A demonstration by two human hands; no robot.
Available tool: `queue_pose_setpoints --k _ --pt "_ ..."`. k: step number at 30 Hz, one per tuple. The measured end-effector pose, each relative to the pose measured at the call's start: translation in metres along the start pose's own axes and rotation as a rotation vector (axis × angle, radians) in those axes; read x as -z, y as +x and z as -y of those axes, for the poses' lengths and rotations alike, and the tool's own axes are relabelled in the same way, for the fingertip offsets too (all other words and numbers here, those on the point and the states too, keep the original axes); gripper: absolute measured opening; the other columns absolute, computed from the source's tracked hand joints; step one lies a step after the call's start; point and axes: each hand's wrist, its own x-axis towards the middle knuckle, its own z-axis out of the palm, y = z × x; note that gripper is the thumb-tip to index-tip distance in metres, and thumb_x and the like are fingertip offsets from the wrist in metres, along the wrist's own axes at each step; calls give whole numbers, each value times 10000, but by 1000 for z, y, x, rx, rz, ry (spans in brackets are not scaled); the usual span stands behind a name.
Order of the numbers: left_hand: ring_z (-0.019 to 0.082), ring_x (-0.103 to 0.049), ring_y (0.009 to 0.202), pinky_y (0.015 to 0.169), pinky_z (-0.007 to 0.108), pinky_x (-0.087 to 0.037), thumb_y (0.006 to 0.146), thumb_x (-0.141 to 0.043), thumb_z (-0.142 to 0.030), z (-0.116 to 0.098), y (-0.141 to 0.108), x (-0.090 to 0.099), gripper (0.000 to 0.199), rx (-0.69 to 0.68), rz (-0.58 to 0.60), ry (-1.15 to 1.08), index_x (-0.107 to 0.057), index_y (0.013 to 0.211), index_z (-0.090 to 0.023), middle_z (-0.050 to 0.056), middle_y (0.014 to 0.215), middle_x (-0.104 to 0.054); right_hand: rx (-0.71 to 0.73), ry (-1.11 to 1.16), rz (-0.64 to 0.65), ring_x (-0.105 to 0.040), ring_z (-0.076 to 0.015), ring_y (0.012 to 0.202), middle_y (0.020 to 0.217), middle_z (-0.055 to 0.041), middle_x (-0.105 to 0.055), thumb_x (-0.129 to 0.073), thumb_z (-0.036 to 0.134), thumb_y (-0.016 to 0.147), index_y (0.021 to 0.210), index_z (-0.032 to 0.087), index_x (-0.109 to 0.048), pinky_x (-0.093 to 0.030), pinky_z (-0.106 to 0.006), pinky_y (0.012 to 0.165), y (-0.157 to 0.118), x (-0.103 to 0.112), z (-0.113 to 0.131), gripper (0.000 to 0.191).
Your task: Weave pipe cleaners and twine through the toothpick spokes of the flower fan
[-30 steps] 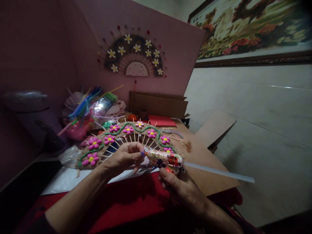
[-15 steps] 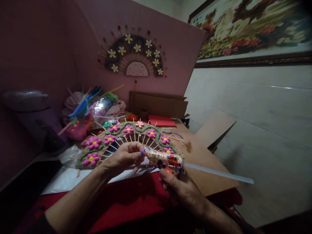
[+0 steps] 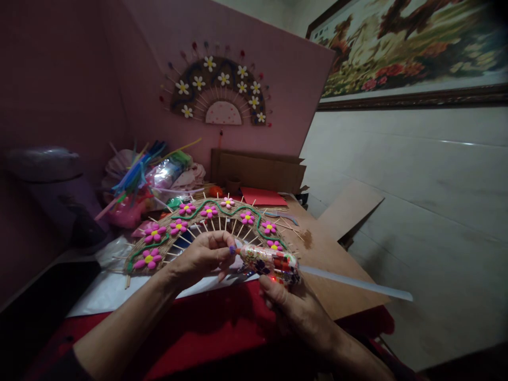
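My right hand (image 3: 291, 304) is wrapped round a glue gun (image 3: 270, 263) with a flowered body and a small red light. A long whitish glue stick (image 3: 357, 283) sticks out of its back end. The gun's orange nozzle points left, at a small purple piece (image 3: 232, 249) pinched in the fingertips of my left hand (image 3: 210, 254); nozzle and piece look to be touching. Just behind both hands lies a twine-covered half-ring fan (image 3: 208, 211) with pink flowers, a wavy green strand and thin sticks. My hands hide part of its lower edge.
A heap of pipe cleaners and plastic bags (image 3: 146, 177) stands at the back left. Red paper (image 3: 262, 196) and cardboard (image 3: 257, 170) lie at the back. A finished-looking fan with white flowers (image 3: 222, 84) hangs on the pink board. A red cloth (image 3: 214, 328) covers the front edge.
Almost nothing has moved. The glue stick's far end sits very slightly lower, and both hands keep the same hold.
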Motion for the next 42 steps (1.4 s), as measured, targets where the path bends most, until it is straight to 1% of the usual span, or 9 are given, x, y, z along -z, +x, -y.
queue_pose_setpoints --k 7,12,18,22,27,32,36,39,42 --pt "52 -410 397 364 162 -378 730 -703 -245 0 1 -1 170 4 7 -1 -571 748 -139 -33 489 -497 -21 8 -36 -512 -132 597 647 -9 -578 -586 464 821 778 182 -662 -437 -261 584 0 -1 0 295" --pt "58 -420 409 357 167 -386 732 -698 -224 0 2 -1 152 -5 0 -28 -576 746 -135 -29 505 -500 -34 -11 -81 -529 -136 617 667 -14 -589 -589 478 812 806 180 -670 -448 -263 601 -2 -1 3 309" --pt "62 -422 422 366 170 -394 743 -687 -218 1 0 0 132 -18 13 -38 -584 752 -136 -27 508 -495 -7 -18 -52 -512 -126 600 620 -5 -561 -571 481 821 806 173 -677 -453 -256 591 1 -2 3 326" --pt "62 -419 418 366 170 -389 738 -693 -233 1 1 0 142 -10 7 -43 -584 744 -142 -30 504 -491 39 1 -32 -504 -130 592 608 3 -550 -563 448 840 832 193 -679 -455 -265 602 3 -4 5 281" --pt "68 -446 401 362 169 -374 746 -690 -238 3 0 1 145 -3 15 -41 -578 754 -146 -19 507 -517 86 8 -16 -549 -167 685 654 -14 -581 -541 428 861 876 202 -683 -482 -312 709 5 -5 9 268" --pt "57 -434 402 365 163 -385 765 -673 -224 3 1 3 127 -9 10 -75 -579 753 -139 -21 509 -515 105 11 -20 -576 -178 795 866 -36 -652 -544 396 871 1045 226 -667 -464 -350 839 6 -8 15 273" --pt "53 -435 414 377 163 -402 768 -671 -215 3 1 2 123 -10 20 -83 -580 757 -132 -26 516 -506 136 89 42 -585 -195 888 911 -47 -660 -498 403 897 1119 223 -637 -438 -360 895 7 -13 24 318" --pt "53 -436 429 382 162 -407 752 -689 -222 4 1 1 146 5 0 -73 -586 780 -123 -21 534 -514 124 63 32 -573 -176 808 821 -33 -641 -492 419 899 1012 200 -671 -449 -326 825 8 -14 23 304" --pt "52 -436 432 379 159 -404 746 -697 -235 5 0 2 161 -3 -15 -92 -586 784 -125 -20 547 -518 103 21 6 -513 -140 674 716 -5 -581 -515 425 887 940 191 -661 -438 -281 682 9 -12 15 280"
